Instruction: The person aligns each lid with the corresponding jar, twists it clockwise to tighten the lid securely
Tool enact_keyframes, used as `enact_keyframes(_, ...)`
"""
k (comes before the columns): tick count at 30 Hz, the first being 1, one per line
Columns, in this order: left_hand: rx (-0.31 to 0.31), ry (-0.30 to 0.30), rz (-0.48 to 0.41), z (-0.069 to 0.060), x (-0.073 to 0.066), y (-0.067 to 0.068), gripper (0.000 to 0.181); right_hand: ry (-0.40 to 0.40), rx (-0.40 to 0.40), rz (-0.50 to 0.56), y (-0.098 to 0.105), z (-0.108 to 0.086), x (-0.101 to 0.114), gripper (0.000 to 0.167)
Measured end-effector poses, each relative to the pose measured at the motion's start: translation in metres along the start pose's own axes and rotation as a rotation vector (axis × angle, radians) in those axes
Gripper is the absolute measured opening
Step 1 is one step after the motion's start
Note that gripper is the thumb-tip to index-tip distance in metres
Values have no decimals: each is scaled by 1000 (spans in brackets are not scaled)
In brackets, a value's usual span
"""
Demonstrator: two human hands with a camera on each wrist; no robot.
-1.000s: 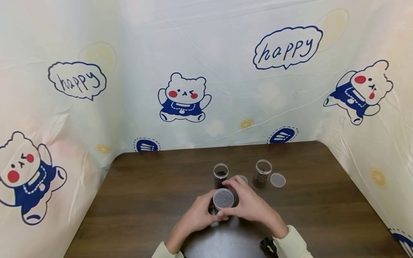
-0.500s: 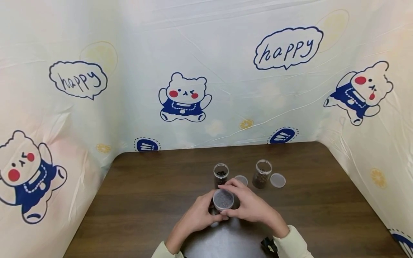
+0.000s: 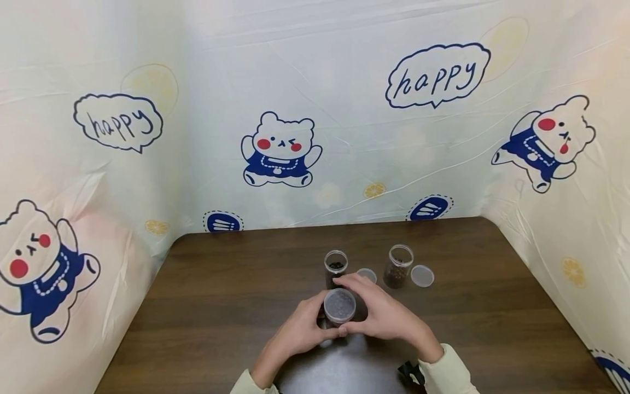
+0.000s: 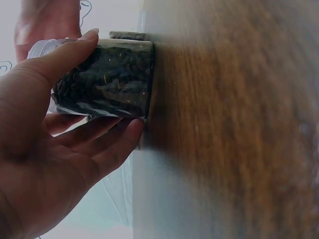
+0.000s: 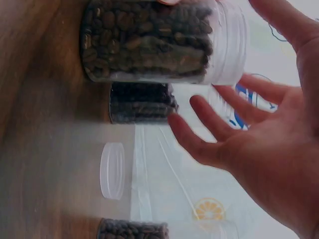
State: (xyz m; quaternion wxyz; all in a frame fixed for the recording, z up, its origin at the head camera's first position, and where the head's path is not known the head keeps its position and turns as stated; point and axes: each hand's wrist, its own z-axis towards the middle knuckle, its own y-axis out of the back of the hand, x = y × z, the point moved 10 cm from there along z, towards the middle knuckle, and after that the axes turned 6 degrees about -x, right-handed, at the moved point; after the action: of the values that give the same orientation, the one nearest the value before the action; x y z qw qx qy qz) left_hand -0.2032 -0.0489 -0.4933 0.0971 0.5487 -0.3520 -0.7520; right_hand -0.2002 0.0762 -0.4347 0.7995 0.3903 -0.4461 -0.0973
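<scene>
A clear jar of coffee beans [image 5: 149,45] stands upright on the table, with a translucent lid [image 3: 339,305] on top. My left hand [image 3: 305,326] grips its side; in the left wrist view the thumb lies along one side and the fingers curve round the other. My right hand [image 3: 381,314] arches loosely around the lid, its fingers spread and the palm apart from it. In the right wrist view, the right hand's [image 5: 269,139] lower fingers touch nothing; whether the thumb or index finger brushes the lid I cannot tell.
Behind the hands stands a lidless jar of dark beans [image 3: 336,268], a loose lid [image 3: 366,275] to its right. Farther right is another lidless, partly filled jar [image 3: 398,268] with a lid [image 3: 422,276] beside it. A printed cloth [image 3: 344,109] surrounds the brown table [image 3: 221,295].
The right index finger has lifted slightly away from the lid's far edge, and the right thumb has shifted a little. The left hand and the jar hold their place.
</scene>
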Motion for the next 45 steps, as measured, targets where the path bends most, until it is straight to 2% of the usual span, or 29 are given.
enact_keyframes(4, -12, -5, 1, 0, 0, 1, 71, 37, 14, -40, 1, 0, 2, 74)
enact_keyframes(17, 9, 9, -6, 0, 2, 1, 72, -65, -93, -75, -6, 4, -1, 67)
enact_keyframes(21, 3, -1, -12, 1, 2, 2, 68, -90, -136, -147, -5, 5, -1, 64)
enact_keyframes(25, -4, -16, -12, 1, 1, 2, 65, -77, -150, -223, -4, 5, 0, 67)
enact_keyframes(31, 5, -11, -4, 1, 1, 1, 64, 7, -71, -146, -4, 1, 6, 79)
enact_keyframes(35, -10, -6, 11, 1, 1, 1, 64, 53, -43, -146, -4, 0, 8, 78)
enact_keyframes(40, -26, 6, 17, 1, 1, 2, 64, 29, -46, -140, -4, 1, 7, 76)
enact_keyframes(45, -62, 23, 47, 1, 3, 4, 66, 3, -111, -159, -3, 4, 8, 67)
